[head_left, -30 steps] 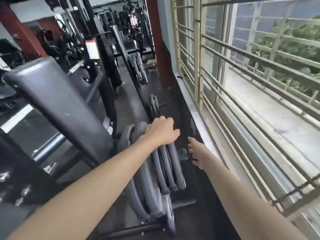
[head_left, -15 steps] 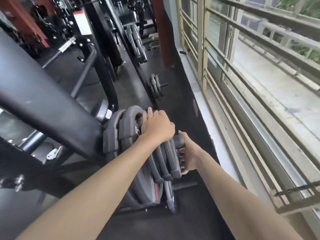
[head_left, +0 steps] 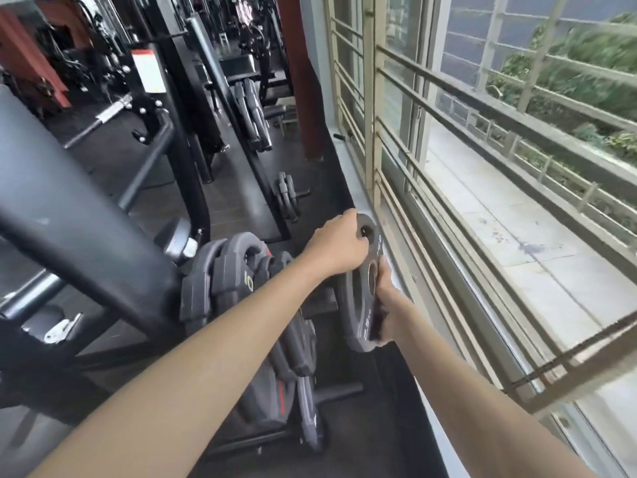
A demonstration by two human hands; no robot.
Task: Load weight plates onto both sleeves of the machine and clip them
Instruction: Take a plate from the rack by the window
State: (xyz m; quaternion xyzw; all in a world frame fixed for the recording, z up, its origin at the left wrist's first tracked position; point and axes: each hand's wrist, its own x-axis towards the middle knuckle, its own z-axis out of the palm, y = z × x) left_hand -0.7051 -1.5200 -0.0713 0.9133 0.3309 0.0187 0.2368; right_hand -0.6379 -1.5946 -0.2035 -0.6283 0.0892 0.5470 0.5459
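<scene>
A small grey weight plate (head_left: 358,305) marked 2.5 kg hangs upright in the air, off the rack, close to the window ledge. My left hand (head_left: 339,244) grips its top edge by a grip hole. My right hand (head_left: 384,305) holds its lower right edge, fingers curled round the rim. To the left, several larger grey plates (head_left: 227,274) stand side by side on a low black storage rack (head_left: 331,391). A thick black padded arm of the machine (head_left: 69,215) slants across the left. No sleeve or clip can be made out.
A barred window (head_left: 431,208) and a pale ledge (head_left: 358,188) run along the right. A red pillar (head_left: 303,81) stands ahead. More plates (head_left: 287,198) sit on a small peg further down the aisle, and another rack of plates (head_left: 253,115) beyond. Black rubber floor lies below.
Both hands took hold of the small outer plate on the rack, then pulled it off and up to the right, toward the window. The view shifted slightly.
</scene>
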